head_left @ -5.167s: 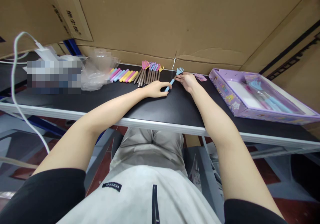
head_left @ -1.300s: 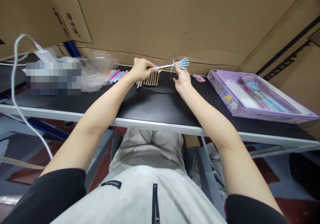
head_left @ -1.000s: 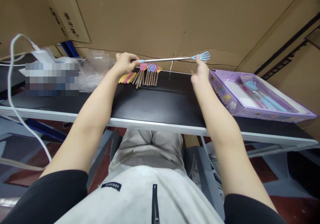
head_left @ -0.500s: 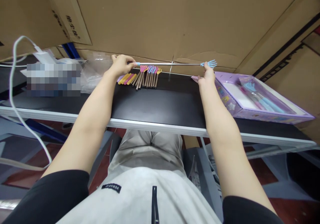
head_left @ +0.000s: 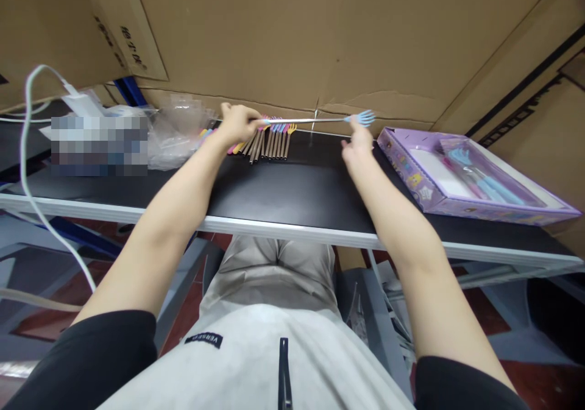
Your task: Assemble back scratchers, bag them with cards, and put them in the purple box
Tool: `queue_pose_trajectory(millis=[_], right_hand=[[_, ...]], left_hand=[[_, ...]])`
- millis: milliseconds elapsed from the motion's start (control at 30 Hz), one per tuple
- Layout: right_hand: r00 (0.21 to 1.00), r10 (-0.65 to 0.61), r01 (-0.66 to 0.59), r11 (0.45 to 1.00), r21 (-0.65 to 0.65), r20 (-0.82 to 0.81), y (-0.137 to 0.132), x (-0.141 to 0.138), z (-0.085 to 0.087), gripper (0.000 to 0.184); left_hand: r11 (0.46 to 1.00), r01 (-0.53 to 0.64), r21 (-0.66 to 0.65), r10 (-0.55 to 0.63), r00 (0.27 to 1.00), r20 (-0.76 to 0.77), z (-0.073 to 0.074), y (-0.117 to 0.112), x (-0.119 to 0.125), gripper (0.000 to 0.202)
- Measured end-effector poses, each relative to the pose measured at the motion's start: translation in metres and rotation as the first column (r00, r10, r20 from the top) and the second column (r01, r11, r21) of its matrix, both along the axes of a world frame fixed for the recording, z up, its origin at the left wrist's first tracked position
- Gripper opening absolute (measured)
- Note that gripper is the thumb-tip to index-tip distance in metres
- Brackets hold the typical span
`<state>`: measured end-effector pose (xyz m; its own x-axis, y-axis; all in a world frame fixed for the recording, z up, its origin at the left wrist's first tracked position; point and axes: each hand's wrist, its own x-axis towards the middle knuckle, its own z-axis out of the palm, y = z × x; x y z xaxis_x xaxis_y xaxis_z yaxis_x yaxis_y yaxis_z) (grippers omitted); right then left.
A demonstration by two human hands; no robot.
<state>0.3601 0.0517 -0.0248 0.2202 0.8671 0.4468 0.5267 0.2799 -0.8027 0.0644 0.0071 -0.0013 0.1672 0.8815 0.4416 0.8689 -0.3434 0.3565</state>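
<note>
A telescopic back scratcher (head_left: 301, 120) is stretched level between my two hands, above the back of the black table. Its thin metal rod ends on the right in a light blue claw head (head_left: 364, 118). My left hand (head_left: 240, 123) is closed around the handle end, so most of the handle is hidden. At the other end, my right hand (head_left: 359, 141) pinches the base of the claw. Below the rod, several short metal back scratchers (head_left: 274, 142) with pink, blue, purple and yellow heads lie in a row. Coloured handles beside them are partly covered by my left hand.
On the right stands a purple open box (head_left: 420, 178) with clear-wrapped back scratchers (head_left: 479, 175) inside. Clear plastic bags (head_left: 176, 136) and a white cable (head_left: 22, 154) are on the left. A cardboard wall (head_left: 274, 38) closes off the table's (head_left: 292, 190) far edge.
My hands have come closer together, the left moving right and the right moving left. The rod between them now looks shorter.
</note>
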Motion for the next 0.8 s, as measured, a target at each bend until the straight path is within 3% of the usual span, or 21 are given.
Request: queue_pose_trajectory(millis=[67, 167, 300, 433, 500, 667, 800], right_hand=[[0.973, 0.009, -0.035, 0.993, -0.11, -0.229, -0.015, -0.031, -0.006, 0.058], [0.907, 0.052, -0.129, 0.979, -0.158, -0.419, -0.034, -0.057, -0.008, 0.047], [0.845, 0.036, -0.158, 0.97, -0.185, -0.533, -0.048, -0.059, 0.001, 0.042], [0.791, 0.076, -0.265, 0.937, -0.228, -0.607, -0.06, -0.066, 0.005, 0.032], [0.764, 0.144, -0.386, 0.883, -0.267, -0.629, -0.066, -0.074, 0.005, 0.028], [0.71, 0.2, -0.601, 0.672, -0.433, -0.675, -0.081, -0.082, 0.012, 0.029], [0.677, 0.2, -0.654, 0.604, -0.455, -0.708, -0.091, -0.081, 0.021, 0.026]], left_hand=[[0.996, 0.083, 0.039, -0.082, 0.996, -0.038, -0.007, 0.001, 0.023, 0.02], [0.989, 0.14, 0.05, -0.138, 0.989, -0.044, -0.013, -0.002, 0.045, 0.024], [0.983, 0.183, 0.001, -0.183, 0.983, 0.014, -0.009, -0.018, 0.057, 0.027], [0.956, 0.242, -0.163, -0.208, 0.957, 0.201, -0.001, -0.038, 0.074, 0.036], [0.948, 0.222, -0.23, -0.144, 0.939, 0.313, 0.001, -0.045, 0.082, 0.043], [0.929, 0.133, -0.345, 0.063, 0.862, 0.503, 0.001, -0.05, 0.09, 0.051], [0.92, 0.113, -0.375, 0.133, 0.81, 0.572, 0.001, -0.052, 0.093, 0.053]])
